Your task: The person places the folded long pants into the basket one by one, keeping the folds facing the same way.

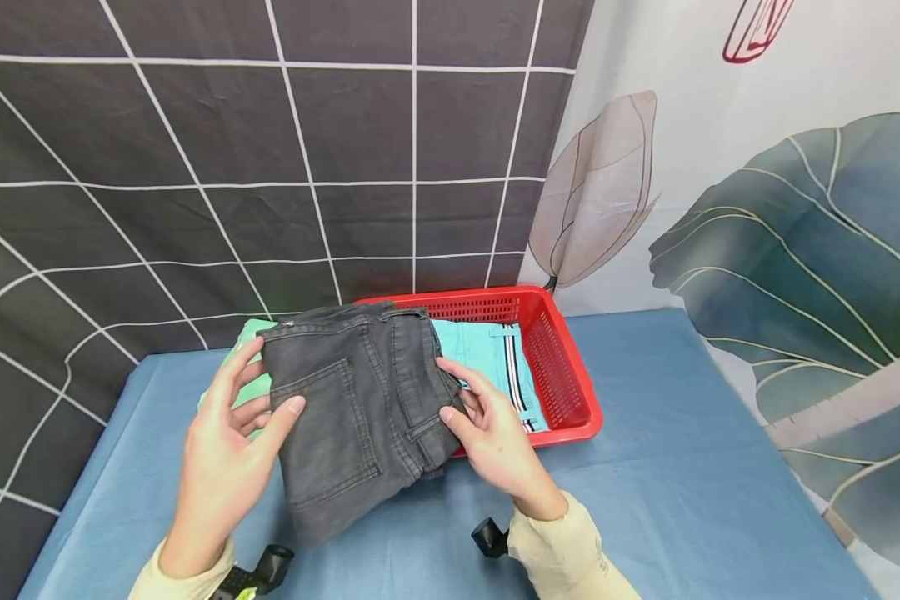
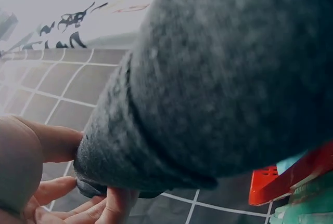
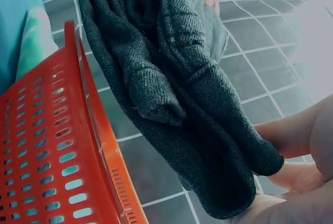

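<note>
Folded dark grey jeans (image 1: pixel 337 417), back pocket facing up, hang between my two hands in the head view. My left hand (image 1: pixel 228 433) holds their left side; in the left wrist view its fingers (image 2: pixel 117 206) lie against the dark cloth. With thumb and fingers, my right hand (image 1: pixel 491 425) pinches the right edge. The right wrist view shows the layered folds of the jeans (image 3: pixel 171 83) from the side. Behind them stands a red basket (image 1: pixel 570 367), partly hidden, with a folded light blue garment (image 1: pixel 480 342) with striped trim inside.
A green cloth (image 1: pixel 251 387) lies on the blue-covered table (image 1: pixel 660 467), left of the basket and partly behind the jeans. A dark grid-patterned curtain (image 1: pixel 360 125) hangs at the back, with a leaf-printed white one (image 1: pixel 690 50) on the right.
</note>
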The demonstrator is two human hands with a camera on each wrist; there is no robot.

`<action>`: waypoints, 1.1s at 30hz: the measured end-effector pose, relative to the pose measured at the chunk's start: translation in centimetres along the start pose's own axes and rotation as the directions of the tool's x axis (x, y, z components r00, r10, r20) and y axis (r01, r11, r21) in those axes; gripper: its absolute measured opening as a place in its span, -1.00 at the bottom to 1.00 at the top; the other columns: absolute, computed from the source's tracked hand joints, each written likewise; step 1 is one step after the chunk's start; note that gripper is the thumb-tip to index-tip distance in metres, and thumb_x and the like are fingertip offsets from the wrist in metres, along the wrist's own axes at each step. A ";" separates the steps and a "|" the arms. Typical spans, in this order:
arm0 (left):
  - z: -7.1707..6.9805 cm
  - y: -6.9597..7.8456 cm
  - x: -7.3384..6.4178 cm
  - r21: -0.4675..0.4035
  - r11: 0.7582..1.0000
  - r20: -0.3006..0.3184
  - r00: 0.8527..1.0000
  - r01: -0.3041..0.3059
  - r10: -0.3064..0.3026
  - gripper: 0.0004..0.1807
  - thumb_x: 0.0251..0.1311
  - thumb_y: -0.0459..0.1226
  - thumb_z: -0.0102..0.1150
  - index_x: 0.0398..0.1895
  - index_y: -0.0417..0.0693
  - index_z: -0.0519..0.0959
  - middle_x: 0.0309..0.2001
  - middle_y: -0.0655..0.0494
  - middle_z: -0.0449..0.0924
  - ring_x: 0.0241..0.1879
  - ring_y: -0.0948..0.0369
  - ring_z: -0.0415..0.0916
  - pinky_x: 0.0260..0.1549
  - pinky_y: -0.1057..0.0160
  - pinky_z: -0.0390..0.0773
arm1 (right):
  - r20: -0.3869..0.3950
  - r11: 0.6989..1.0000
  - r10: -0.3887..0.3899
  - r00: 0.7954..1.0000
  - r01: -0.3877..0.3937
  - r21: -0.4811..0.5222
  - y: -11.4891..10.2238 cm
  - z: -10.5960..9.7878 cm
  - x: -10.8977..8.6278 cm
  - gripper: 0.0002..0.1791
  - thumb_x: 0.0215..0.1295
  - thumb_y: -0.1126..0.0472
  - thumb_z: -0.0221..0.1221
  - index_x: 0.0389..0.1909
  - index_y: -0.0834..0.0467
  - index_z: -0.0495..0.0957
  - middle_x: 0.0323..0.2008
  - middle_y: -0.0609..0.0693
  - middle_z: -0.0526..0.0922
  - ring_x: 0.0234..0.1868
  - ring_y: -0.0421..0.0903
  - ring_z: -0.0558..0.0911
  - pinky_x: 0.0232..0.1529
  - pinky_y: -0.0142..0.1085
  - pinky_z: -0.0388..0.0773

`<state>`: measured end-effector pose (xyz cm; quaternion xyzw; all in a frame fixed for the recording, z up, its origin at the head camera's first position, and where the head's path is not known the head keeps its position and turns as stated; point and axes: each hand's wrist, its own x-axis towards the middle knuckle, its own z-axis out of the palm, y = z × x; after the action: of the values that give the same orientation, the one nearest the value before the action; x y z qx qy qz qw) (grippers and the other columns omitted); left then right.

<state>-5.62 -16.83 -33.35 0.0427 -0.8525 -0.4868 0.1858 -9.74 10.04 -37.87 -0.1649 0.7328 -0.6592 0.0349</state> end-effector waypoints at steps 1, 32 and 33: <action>0.1 0.0 0.1 -0.007 1.000 0.011 1.000 -0.013 0.013 -0.16 0.21 -0.32 0.39 0.53 0.31 0.26 0.28 -0.07 0.45 -0.15 0.61 0.51 -0.16 0.65 0.45 | -0.005 1.000 -0.005 1.000 0.005 0.004 0.0 -0.1 0.0 -0.36 0.38 0.50 0.13 0.44 0.10 0.36 0.45 -0.01 0.30 0.49 -0.16 0.22 0.41 -0.25 0.19; 3.0 -1.6 2.3 -0.299 0.948 0.173 0.971 -0.108 0.165 -0.16 0.19 -0.50 0.32 0.51 0.15 0.28 0.44 0.10 0.28 0.13 0.35 0.55 0.11 0.48 0.47 | -0.107 0.999 -0.008 0.994 0.004 -0.040 0.7 -1.9 0.6 -0.37 0.37 0.50 0.13 0.44 0.11 0.36 0.50 0.02 0.23 0.47 -0.05 0.28 0.40 -0.20 0.21; 3.1 -1.7 2.3 -0.308 0.945 0.173 0.970 -0.110 0.169 -0.16 0.18 -0.51 0.32 0.51 0.13 0.28 0.44 0.10 0.28 0.13 0.35 0.55 0.11 0.47 0.47 | -0.109 0.999 -0.008 0.994 0.003 -0.041 0.7 -2.0 0.7 -0.37 0.37 0.50 0.13 0.44 0.11 0.37 0.50 0.01 0.23 0.46 -0.06 0.29 0.40 -0.21 0.21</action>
<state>-9.07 -15.78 -35.60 -0.0949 -0.7848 -0.5965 0.1387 -11.05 11.80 -38.19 -0.1315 0.7463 -0.6524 -0.0103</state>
